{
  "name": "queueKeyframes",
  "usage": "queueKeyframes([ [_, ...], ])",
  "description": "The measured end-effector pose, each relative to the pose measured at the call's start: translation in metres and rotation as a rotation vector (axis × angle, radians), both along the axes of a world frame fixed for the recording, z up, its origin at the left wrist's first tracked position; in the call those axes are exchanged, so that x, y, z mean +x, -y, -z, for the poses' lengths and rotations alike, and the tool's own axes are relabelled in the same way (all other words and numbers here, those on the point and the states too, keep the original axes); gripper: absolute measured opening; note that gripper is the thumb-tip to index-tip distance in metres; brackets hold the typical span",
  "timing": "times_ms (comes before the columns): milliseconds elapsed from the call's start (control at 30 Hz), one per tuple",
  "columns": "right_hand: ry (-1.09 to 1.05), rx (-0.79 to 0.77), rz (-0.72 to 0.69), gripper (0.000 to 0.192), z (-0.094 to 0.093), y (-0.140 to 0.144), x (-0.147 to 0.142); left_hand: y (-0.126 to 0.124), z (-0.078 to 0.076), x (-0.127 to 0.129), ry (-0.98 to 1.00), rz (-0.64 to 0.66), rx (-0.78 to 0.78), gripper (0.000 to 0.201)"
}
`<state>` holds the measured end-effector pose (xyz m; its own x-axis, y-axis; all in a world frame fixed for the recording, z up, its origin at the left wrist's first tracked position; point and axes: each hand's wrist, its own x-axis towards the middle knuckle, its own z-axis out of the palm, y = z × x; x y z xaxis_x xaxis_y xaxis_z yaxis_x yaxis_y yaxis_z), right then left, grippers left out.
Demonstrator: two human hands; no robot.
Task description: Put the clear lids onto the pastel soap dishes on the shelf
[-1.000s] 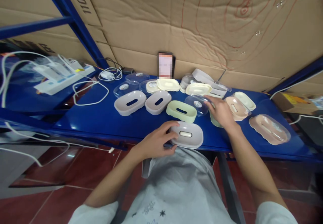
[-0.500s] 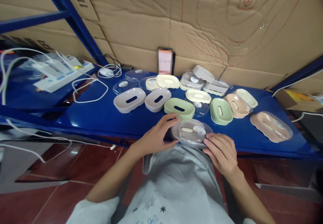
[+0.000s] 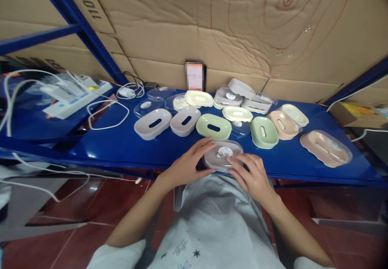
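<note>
At the front edge of the table lies a grey soap dish (image 3: 210, 160) with a clear lid (image 3: 232, 143) over it, bearing a round white sticker. My left hand (image 3: 190, 162) grips its left end, thumb at the near side and fingers at the far side. My right hand (image 3: 250, 174) holds the lid's right part, fingertips on top by the sticker and thumb near the front rim. Just behind is a green slotted tray (image 3: 214, 127). Two greyish slotted trays (image 3: 153, 124) stand to its left. A green soap dish (image 3: 264, 132) is at the right.
Peach soap dishes (image 3: 325, 148) lie at the right, cream trays (image 3: 199, 98) and grey dishes (image 3: 228, 96) farther back. Loose clear lids (image 3: 147, 107) rest at the back left. A phone (image 3: 194, 76) leans on the cardboard (image 3: 163, 26). A power strip (image 3: 77, 101) with white cables lies left.
My right hand has moved left, bringing the clear lid with it. The lid now sits over the grey soap dish rather than jutting out to the right. My left hand stays at the left end.
</note>
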<state>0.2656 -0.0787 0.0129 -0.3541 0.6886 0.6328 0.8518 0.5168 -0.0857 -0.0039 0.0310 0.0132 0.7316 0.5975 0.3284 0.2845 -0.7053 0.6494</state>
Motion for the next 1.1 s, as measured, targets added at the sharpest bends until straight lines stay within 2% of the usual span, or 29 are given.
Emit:
queueKeyframes([
  [167,-0.059,-0.042,0.034,0.070,0.010,0.003,0.005,0.000,-0.001,0.000,-0.036,0.000,0.016,0.079],
  [333,-0.205,-0.087,-0.004,0.067,0.018,-0.003,0.013,0.000,0.000,0.001,-0.053,0.000,0.033,0.076],
  [600,-0.108,-0.104,0.025,0.066,0.017,-0.006,0.012,0.000,0.005,0.003,-0.042,-0.024,0.053,0.077],
  [733,-0.048,-0.153,-0.032,0.068,0.014,-0.009,0.012,0.003,0.006,0.003,-0.023,-0.083,0.065,0.080],
  [833,-0.076,-0.159,-0.061,0.067,0.000,-0.005,0.025,0.009,0.006,-0.016,-0.035,-0.119,0.055,0.077],
  [900,-0.132,-0.140,-0.051,0.062,-0.019,0.008,0.036,0.016,0.005,-0.040,-0.061,-0.177,0.059,0.073],
  [1033,-0.143,-0.205,-0.099,0.056,-0.064,0.062,0.044,0.034,0.002,-0.100,-0.075,-0.450,0.078,0.063],
  [1100,-0.183,-0.091,-0.078,0.052,-0.076,0.090,0.036,0.044,0.000,-0.127,-0.066,-0.593,0.109,0.062],
])
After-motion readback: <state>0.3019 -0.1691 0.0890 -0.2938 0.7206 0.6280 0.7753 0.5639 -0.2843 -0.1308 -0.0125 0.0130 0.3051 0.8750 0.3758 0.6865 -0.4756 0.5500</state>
